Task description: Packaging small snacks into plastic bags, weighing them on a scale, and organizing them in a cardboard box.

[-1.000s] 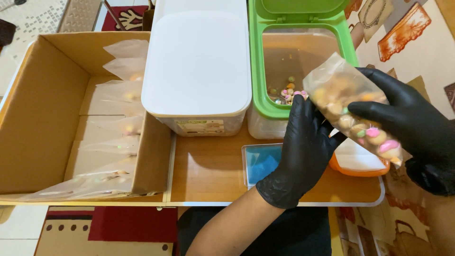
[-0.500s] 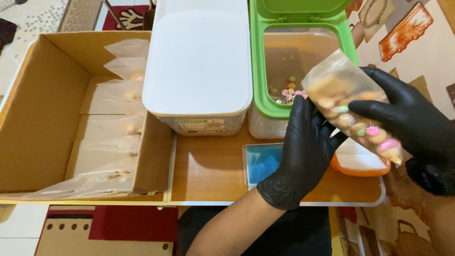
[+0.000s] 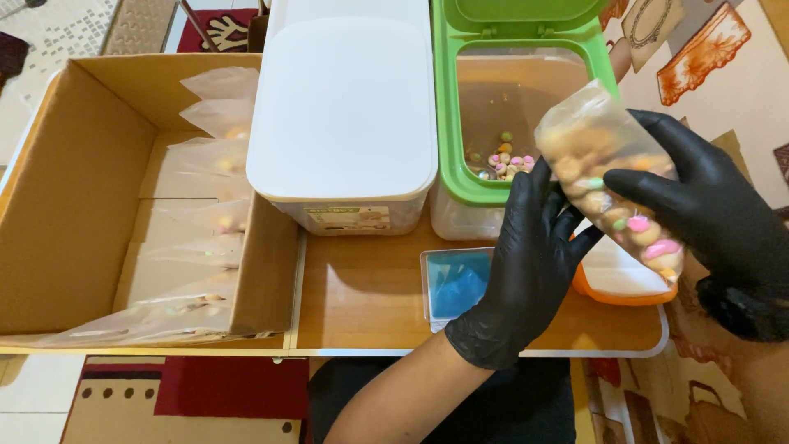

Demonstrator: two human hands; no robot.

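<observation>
Both gloved hands, left (image 3: pixel 526 271) and right (image 3: pixel 707 214), grasp a clear bag (image 3: pixel 608 185) of coloured sweets above the table's (image 3: pixel 362 304) right edge. Behind it an open green bin (image 3: pixel 493 107); beside that a white tub (image 3: pixel 345 115). A cardboard box (image 3: pixel 74 197) of filled bags fills the left end. Patterned rugs (image 3: pixel 699 49) cover the floor.

Black glossy disposable gloves on left hand (image 3: pixel 526 263) and right hand (image 3: pixel 707 214), forearms bare, dark clothing below.

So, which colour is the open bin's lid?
Green lid, head view; the bin body is clear.
</observation>
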